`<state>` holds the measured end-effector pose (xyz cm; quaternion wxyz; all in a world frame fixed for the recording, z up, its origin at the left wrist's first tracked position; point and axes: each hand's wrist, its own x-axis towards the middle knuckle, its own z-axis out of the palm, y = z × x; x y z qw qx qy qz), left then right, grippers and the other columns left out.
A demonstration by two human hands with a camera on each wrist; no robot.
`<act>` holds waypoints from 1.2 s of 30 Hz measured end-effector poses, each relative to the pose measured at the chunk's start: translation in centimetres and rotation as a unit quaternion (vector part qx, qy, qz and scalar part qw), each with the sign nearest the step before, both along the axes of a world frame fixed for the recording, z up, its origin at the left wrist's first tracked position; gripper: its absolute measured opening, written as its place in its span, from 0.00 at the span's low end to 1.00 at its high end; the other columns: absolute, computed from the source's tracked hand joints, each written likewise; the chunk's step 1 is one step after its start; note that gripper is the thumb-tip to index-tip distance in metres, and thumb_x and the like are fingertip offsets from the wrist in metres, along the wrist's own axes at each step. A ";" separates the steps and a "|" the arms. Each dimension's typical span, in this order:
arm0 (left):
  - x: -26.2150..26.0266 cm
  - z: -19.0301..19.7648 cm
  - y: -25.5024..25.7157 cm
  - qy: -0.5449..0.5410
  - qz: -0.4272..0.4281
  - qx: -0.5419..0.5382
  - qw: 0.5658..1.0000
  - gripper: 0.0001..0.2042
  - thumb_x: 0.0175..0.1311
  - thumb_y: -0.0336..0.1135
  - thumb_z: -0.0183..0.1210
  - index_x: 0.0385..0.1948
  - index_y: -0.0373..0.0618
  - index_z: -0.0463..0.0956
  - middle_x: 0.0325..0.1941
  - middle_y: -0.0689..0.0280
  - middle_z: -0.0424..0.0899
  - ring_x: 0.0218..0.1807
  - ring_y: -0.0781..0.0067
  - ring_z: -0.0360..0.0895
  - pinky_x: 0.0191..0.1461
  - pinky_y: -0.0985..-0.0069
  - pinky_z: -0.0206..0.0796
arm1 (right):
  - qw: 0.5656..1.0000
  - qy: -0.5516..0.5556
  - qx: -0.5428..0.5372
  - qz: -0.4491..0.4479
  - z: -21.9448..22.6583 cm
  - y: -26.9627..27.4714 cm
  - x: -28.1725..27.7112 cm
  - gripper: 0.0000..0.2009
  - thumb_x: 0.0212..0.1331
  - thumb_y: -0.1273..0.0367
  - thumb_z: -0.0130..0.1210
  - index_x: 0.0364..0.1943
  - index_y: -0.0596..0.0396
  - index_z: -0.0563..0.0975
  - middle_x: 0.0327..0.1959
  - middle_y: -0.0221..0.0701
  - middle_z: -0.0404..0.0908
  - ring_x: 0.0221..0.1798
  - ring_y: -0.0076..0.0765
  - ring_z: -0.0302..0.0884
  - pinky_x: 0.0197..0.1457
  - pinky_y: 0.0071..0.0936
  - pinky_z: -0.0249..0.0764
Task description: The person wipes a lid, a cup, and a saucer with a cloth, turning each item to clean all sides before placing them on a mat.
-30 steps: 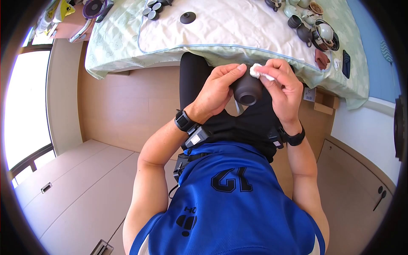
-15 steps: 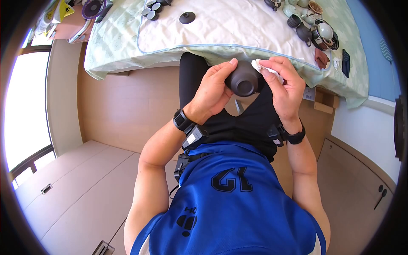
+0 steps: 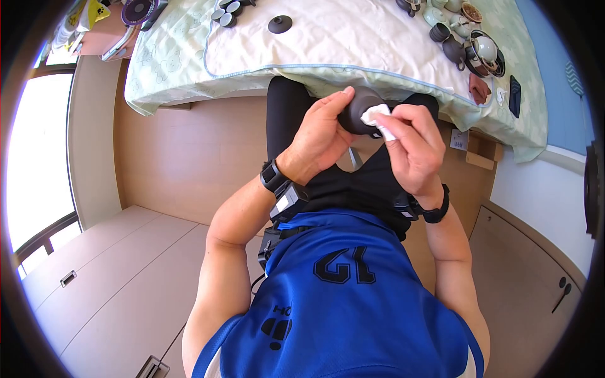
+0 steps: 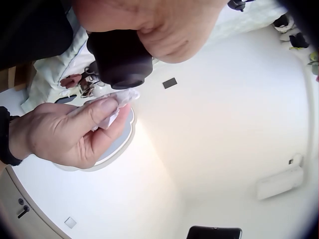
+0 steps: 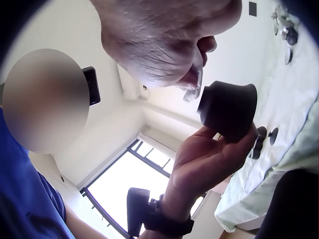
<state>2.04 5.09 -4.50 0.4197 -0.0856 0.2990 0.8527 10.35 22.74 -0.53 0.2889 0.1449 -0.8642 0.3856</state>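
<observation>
My left hand (image 3: 320, 129) grips a dark tea bowl (image 3: 354, 115) above the lap, its thumb along one side. In the right wrist view the bowl (image 5: 230, 110) lies tipped on its side, the flared rim to the right and the foot to the left. A crumpled white tissue (image 3: 377, 114) is pinched between the thumb and fingers of my right hand (image 3: 417, 146). It overlaps the bowl's foot end in the head view. From the left wrist, the tissue (image 4: 122, 99) shows right at the bowl's foot (image 4: 127, 81).
A quilted white mat (image 3: 340, 44) covers the bed-like surface ahead. On it are a dark knobbed lid (image 3: 280, 24) and several small dark cups (image 3: 227, 20). Teaware, including a dark teapot (image 3: 452, 51), stands at the right beside a brown cloth (image 3: 479, 89) and a phone (image 3: 515, 96).
My right hand has moved down and left, bringing the tissue from the bowl's side over its foot. The left hand has turned the bowl slightly while keeping its grip.
</observation>
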 end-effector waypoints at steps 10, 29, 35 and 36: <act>-0.4 0.8 0.3 0.032 0.046 -0.040 0.998 0.16 0.85 0.41 0.49 0.55 0.38 0.79 0.54 0.59 0.88 0.57 0.66 0.85 0.65 0.60 0.76 | 0.994 -0.053 -0.100 0.009 -0.9 -0.6 0.1 0.12 0.60 0.83 0.66 0.47 0.62 0.87 0.42 0.35 0.81 0.39 0.34 0.79 0.40 0.26 0.76; -0.3 2.1 1.1 -0.077 0.006 0.056 0.995 0.21 0.87 0.44 0.41 0.59 0.36 0.77 0.58 0.58 0.87 0.59 0.63 0.84 0.70 0.60 0.73 | 0.997 0.078 -0.011 -0.023 -1.9 0.0 0.3 0.19 0.47 0.84 0.69 0.47 0.59 0.89 0.40 0.34 0.80 0.36 0.36 0.77 0.37 0.28 0.74; -0.2 2.0 0.5 -0.017 -0.028 0.042 0.999 0.19 0.86 0.42 0.46 0.57 0.36 0.79 0.55 0.58 0.88 0.57 0.66 0.86 0.66 0.65 0.79 | 0.992 0.021 -0.110 -0.050 -1.6 1.4 0.6 0.13 0.57 0.83 0.68 0.46 0.61 0.89 0.42 0.35 0.83 0.39 0.31 0.79 0.39 0.23 0.74; -0.1 2.0 0.4 0.004 -0.025 0.032 0.999 0.18 0.86 0.42 0.47 0.56 0.36 0.79 0.55 0.58 0.89 0.55 0.68 0.87 0.64 0.67 0.80 | 0.990 0.005 -0.132 -0.041 -1.5 1.5 0.7 0.13 0.58 0.83 0.67 0.46 0.62 0.89 0.42 0.35 0.83 0.39 0.30 0.79 0.39 0.23 0.74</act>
